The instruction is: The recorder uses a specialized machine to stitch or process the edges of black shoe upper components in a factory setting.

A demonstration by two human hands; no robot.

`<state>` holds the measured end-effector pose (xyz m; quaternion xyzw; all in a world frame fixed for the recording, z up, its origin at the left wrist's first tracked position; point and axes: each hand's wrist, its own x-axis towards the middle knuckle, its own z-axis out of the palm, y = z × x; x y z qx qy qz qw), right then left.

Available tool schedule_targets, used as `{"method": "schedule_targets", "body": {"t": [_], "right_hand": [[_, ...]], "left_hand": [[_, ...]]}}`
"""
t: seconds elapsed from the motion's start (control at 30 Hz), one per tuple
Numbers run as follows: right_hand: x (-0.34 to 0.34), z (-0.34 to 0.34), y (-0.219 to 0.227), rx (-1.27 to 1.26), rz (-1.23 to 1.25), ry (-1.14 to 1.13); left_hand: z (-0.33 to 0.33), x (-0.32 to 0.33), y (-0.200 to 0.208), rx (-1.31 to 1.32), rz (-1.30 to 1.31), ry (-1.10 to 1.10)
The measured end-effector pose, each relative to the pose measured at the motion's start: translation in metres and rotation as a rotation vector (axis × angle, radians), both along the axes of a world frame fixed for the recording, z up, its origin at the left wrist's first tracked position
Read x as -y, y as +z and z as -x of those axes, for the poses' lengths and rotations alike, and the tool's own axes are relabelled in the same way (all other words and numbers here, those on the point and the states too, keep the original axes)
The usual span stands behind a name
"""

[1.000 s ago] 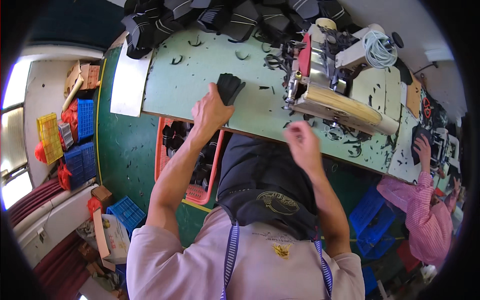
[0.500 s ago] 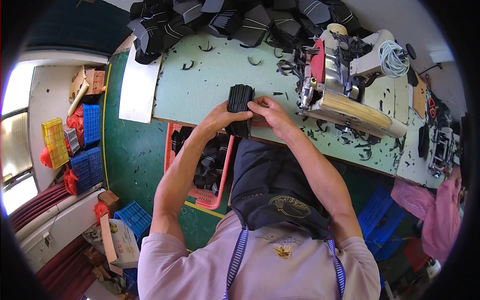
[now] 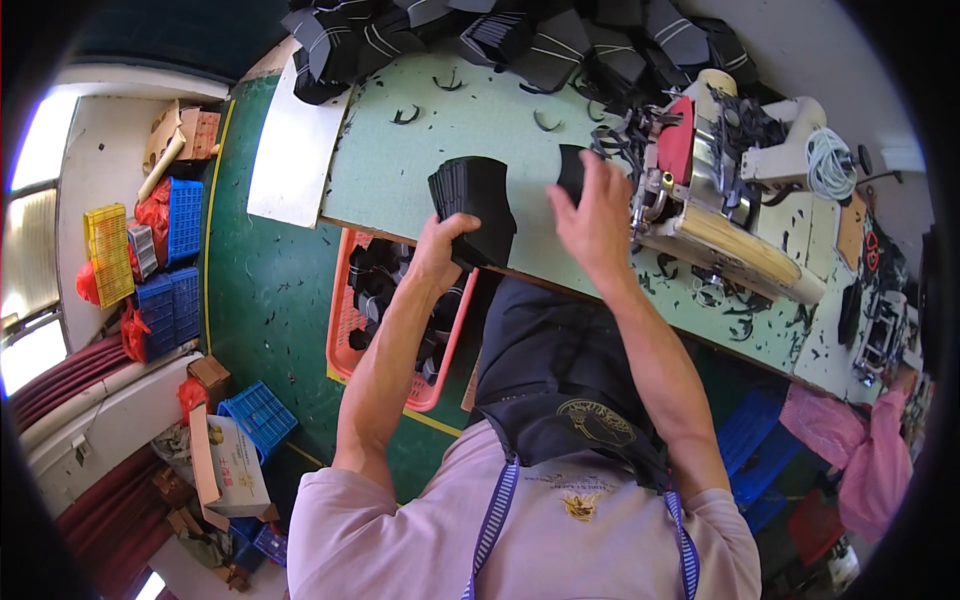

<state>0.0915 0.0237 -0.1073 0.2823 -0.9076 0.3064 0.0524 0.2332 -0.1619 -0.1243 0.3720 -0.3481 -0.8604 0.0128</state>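
Observation:
My left hand (image 3: 443,250) is closed on a thick stack of black flat cut pieces (image 3: 478,205), gripping its lower left side. The stack is tilted over the table's front edge, its layers fanned along the left. To the right, my right hand (image 3: 600,225) is over the table beside the sewing-type machine. A single dark piece (image 3: 570,168) shows between its thumb and fingers, which seem to be on the piece's edges. The fingers are a little blurred.
A machine (image 3: 715,190) with a red cover and wood-coloured base stands right on the pale green table (image 3: 400,170). Dark cut pieces (image 3: 540,45) are heaped at the back, and curved scraps lie about. A salmon-pink basket (image 3: 428,395) holding dark pieces is below the front edge.
My hands have parted. The right has left the stack and moved right, a dark piece now with it. The left keeps the stack, now turned with its broad face showing.

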Motion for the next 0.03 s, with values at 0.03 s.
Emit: {"method": "schedule_targets", "body": {"t": [0.03], "right_hand": [[0.0079, -0.0080, 0.0041, 0.357, 0.108, 0.094]], "left_hand": [[-0.0016, -0.0019, -0.0029, 0.023, 0.142, -0.024]]}}
